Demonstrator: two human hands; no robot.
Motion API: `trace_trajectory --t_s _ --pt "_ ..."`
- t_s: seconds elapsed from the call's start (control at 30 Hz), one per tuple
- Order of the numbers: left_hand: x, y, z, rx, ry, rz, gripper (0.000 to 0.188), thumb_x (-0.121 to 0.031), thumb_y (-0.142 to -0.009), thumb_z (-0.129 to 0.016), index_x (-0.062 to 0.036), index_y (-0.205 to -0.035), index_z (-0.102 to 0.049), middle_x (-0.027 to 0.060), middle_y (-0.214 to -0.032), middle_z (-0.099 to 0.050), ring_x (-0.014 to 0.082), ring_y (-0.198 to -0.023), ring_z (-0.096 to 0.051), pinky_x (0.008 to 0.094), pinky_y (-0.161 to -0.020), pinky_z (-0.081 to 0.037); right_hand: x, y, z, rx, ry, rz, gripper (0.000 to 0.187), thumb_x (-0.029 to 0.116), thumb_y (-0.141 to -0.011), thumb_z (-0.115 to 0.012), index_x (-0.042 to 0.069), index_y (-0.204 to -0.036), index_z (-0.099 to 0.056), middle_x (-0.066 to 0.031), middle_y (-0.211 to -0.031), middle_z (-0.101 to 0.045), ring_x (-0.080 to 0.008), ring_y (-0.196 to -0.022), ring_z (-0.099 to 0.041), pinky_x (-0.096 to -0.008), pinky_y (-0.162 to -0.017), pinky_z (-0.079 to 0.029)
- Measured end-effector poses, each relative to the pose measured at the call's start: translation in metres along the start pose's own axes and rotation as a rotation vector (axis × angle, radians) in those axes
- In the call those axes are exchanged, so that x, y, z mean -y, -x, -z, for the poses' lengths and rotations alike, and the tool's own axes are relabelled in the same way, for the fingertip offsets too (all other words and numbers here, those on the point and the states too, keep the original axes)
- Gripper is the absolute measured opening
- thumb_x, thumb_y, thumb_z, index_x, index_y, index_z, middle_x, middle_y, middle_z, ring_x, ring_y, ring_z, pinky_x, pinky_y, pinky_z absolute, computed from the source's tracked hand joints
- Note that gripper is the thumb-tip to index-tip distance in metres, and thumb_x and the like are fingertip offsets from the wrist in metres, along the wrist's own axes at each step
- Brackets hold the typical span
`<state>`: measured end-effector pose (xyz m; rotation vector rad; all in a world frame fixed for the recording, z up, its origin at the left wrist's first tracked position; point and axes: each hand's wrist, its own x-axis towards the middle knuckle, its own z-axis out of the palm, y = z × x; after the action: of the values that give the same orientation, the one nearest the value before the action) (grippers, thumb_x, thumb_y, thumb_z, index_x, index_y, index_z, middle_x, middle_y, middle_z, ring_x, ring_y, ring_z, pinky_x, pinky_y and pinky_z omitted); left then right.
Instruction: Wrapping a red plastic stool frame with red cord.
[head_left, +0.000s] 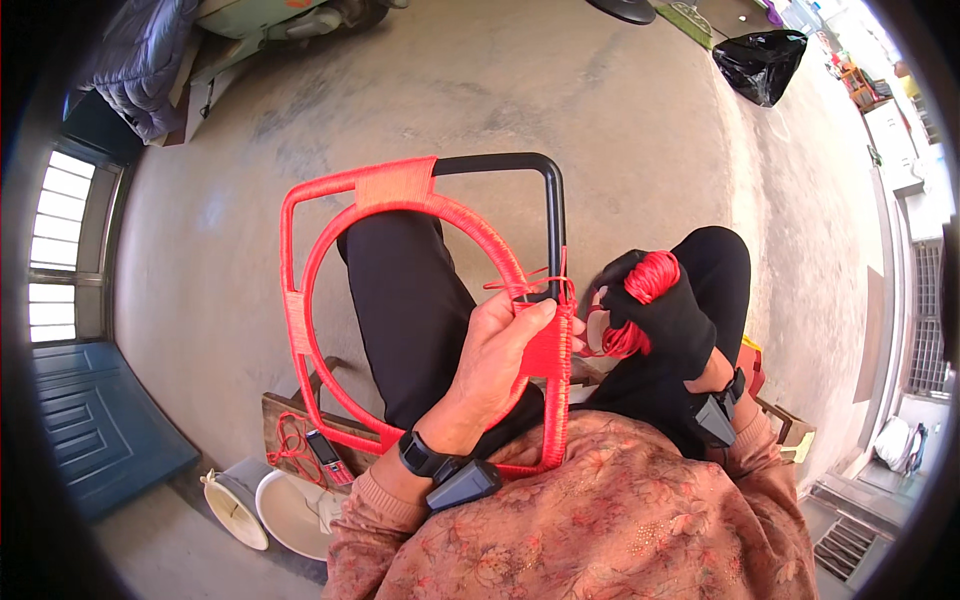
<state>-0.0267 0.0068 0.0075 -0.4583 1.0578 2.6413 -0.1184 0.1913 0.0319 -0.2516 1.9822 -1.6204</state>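
Note:
A rectangular frame with a round ring inside it [290, 240] rests upright over my lap, mostly wrapped in red cord. Its upper right corner shows bare black tube [556, 200]. My bare left hand [495, 350] is closed round the frame's right side, where ring and outer tube meet under a broad red wrapping [543, 350]. Loose cord loops stick out just above the thumb. To the right of the frame, my right hand [670, 315], in a black glove, is closed round a bundle of red cord [652, 277]; loops of it hang below the palm.
At lower left, a wooden bench [285, 425] carries a mobile phone [330, 458] and loose red cord [292, 447]. White buckets [235, 510] stand beside it. A black plastic bag [760, 65] lies far right, a blue door [110, 420] is at left, and a scooter [270, 25] stands far left.

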Motion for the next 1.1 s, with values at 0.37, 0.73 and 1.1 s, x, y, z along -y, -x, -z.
trace_trajectory --t_s 0.37,0.73,1.1 --pt "-0.004 0.002 -0.004 -0.032 0.019 0.013 0.021 -0.013 -0.096 -0.051 0.0039 -0.106 -0.058 0.0147 -0.090 -0.067 0.0197 -0.078 -0.067 0.0300 -0.070 -0.056 -0.021 -0.004 -0.007 0.110 -0.087 -0.164 0.016 0.008 -0.083 -0.067 -0.001 -0.097 -0.064 -0.0050 -0.078 -0.065 -0.0126 -0.065 -0.061 -0.0268 -0.061 -0.049" --pt "0.000 0.001 0.001 -0.052 0.000 0.026 0.023 -0.012 -0.094 -0.052 0.0023 -0.111 -0.056 0.0162 -0.088 -0.068 0.0235 -0.076 -0.068 0.0332 -0.071 -0.056 -0.011 -0.009 -0.003 -0.116 -0.019 -0.132 0.011 0.009 -0.083 -0.068 0.000 -0.081 -0.063 -0.0049 -0.072 -0.064 -0.0075 -0.059 -0.057 -0.0238 -0.052 -0.045" --pt "0.000 -0.001 -0.001 -0.013 0.052 0.034 0.022 -0.013 -0.096 -0.051 0.0042 -0.108 -0.057 0.0154 -0.090 -0.068 0.0193 -0.076 -0.068 0.0303 -0.070 -0.056 -0.016 -0.002 -0.026 0.083 -0.621 -0.344 0.013 0.016 -0.089 -0.059 0.003 -0.091 -0.056 -0.0034 -0.069 -0.056 -0.0134 -0.064 -0.055 -0.0290 -0.060 -0.047"
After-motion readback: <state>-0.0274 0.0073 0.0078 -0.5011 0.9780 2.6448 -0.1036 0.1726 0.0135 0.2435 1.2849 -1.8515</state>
